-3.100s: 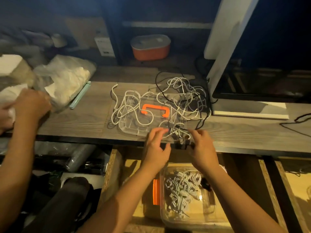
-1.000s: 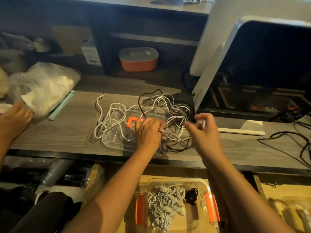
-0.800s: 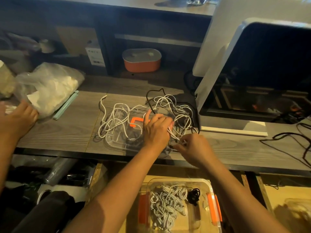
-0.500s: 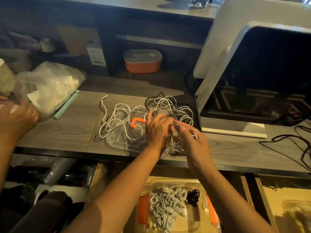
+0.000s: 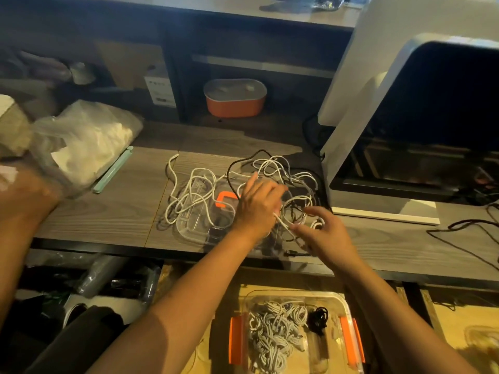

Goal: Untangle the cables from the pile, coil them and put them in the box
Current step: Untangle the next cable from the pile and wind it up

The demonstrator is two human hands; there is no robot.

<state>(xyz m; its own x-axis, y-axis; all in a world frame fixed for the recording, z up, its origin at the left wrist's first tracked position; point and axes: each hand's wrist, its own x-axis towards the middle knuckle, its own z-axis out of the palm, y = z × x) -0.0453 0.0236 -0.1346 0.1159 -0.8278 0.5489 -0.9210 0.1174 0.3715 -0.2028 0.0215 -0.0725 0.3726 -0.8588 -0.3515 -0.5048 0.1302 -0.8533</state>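
Note:
A tangled pile of white and black cables (image 5: 194,193) lies on the grey desk, on top of a clear lid with an orange handle (image 5: 225,198). My left hand (image 5: 256,209) rests on the pile's right side and pinches a white cable (image 5: 282,224). My right hand (image 5: 321,233) pinches the same cable just to the right, its other fingers spread, with small white loops beside it. Below the desk edge stands a clear box with orange clips (image 5: 347,319), holding several coiled white cables and one black coil.
Another person's hand (image 5: 24,193) lies at the left by a plastic bag (image 5: 81,141) and a mint green stick (image 5: 113,168). A white machine with a dark window (image 5: 405,130) stands right of the pile. Loose black cables (image 5: 464,233) trail at the far right. An orange container (image 5: 235,98) sits behind.
My right hand has drawn back to the right and toward the desk edge, stretching a short length of white cable between both hands. My left hand stays on the pile.

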